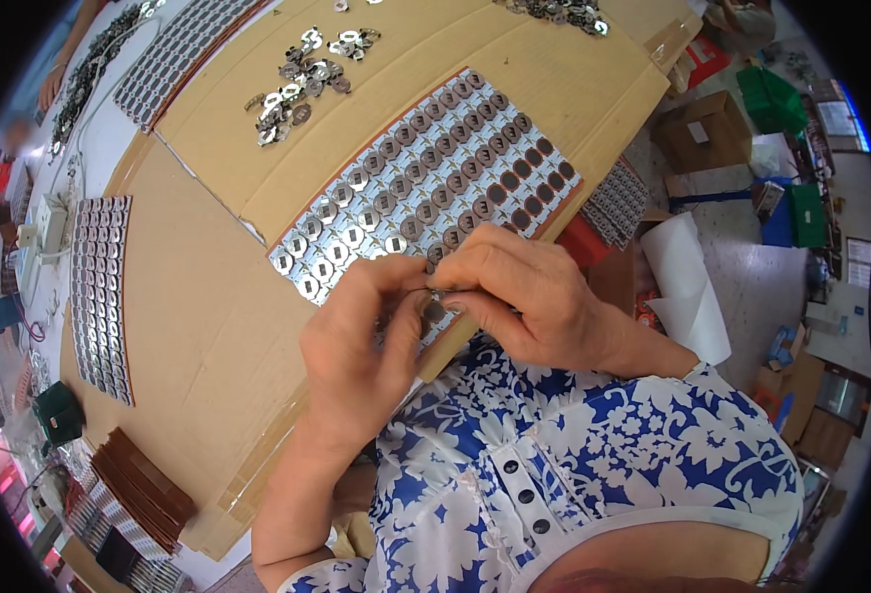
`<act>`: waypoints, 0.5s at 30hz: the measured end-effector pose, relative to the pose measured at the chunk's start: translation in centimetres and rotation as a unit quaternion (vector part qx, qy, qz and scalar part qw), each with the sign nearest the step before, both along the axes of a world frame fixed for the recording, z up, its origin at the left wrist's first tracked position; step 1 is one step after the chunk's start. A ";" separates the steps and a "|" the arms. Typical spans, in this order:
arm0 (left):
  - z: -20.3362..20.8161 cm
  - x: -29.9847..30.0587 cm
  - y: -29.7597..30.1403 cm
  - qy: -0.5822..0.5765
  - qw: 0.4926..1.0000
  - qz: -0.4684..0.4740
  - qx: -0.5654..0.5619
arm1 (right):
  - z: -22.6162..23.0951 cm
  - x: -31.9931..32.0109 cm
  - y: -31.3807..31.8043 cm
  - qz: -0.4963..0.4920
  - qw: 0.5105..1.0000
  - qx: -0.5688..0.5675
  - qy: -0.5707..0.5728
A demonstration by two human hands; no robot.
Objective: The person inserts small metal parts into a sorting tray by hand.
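A sheet point(341, 188) of small oval metal plates in rows lies on the cardboard-covered table in front of me. Toward its right end several spots are dark ovals point(519, 183) instead of shiny plates. My left hand point(356, 326) is over the sheet's near edge, thumb and forefinger pinched. Beside it, my right hand point(529, 296) is also closed in a pinch, its fingertips meeting those of the left. What the fingers hold is too small and too covered to make out. Part of the sheet is hidden under both hands.
Loose metal plates point(302, 89) lie heaped beyond the sheet, with another heap point(569, 12) farther right. Filled sheets stand at the left point(104, 296) and far left point(183, 59). Brown boards point(142, 489) are stacked at lower left. Past the table's right edge sits a cardboard box point(702, 133).
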State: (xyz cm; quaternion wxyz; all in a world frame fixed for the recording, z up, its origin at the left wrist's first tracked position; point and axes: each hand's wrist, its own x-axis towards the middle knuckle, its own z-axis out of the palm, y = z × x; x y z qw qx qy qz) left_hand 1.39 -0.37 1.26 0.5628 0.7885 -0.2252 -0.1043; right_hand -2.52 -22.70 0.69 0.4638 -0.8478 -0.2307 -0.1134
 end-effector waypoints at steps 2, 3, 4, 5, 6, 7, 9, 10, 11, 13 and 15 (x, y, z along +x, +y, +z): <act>-0.8 1.1 -0.1 -0.308 0.946 -0.033 0.096 | 1.0 -1.5 1.0 -0.036 0.923 0.220 0.315; -0.8 1.2 -0.2 -0.372 0.921 -0.022 0.113 | 1.5 -1.4 0.9 -0.035 0.922 0.221 0.315; -0.9 1.1 -0.1 -0.372 0.921 -0.022 0.113 | 2.2 -1.2 0.7 0.005 0.823 0.363 0.436; -1.1 1.0 0.0 -0.300 0.951 -0.003 0.072 | 2.5 -1.0 0.4 0.045 0.686 0.489 0.536; -1.2 1.0 0.1 -0.227 0.973 0.017 0.032 | 2.1 -0.9 -0.1 0.046 0.687 0.488 0.536; -1.1 1.0 -0.1 -0.226 0.973 0.018 0.031 | 1.4 -0.7 -1.0 0.017 0.791 0.423 0.441; -0.6 1.1 -0.5 -0.208 0.978 -0.009 0.011 | 0.8 0.6 -3.0 -0.067 0.893 0.315 0.314; -0.5 0.8 -0.3 -0.204 0.978 -0.027 0.044 | 0.4 1.5 -3.9 -0.121 0.906 0.282 0.291; -0.7 0.7 -0.4 -0.204 0.978 -0.027 0.044 | -0.1 2.2 -4.8 -0.121 0.907 0.281 0.291; -1.2 0.5 -0.6 -0.228 0.970 -0.066 0.054 | -1.1 3.1 -6.2 -0.173 0.919 0.192 0.299; -1.5 0.4 -0.9 -0.239 0.967 -0.068 0.053 | -0.8 3.4 -6.4 -0.171 0.915 0.175 0.321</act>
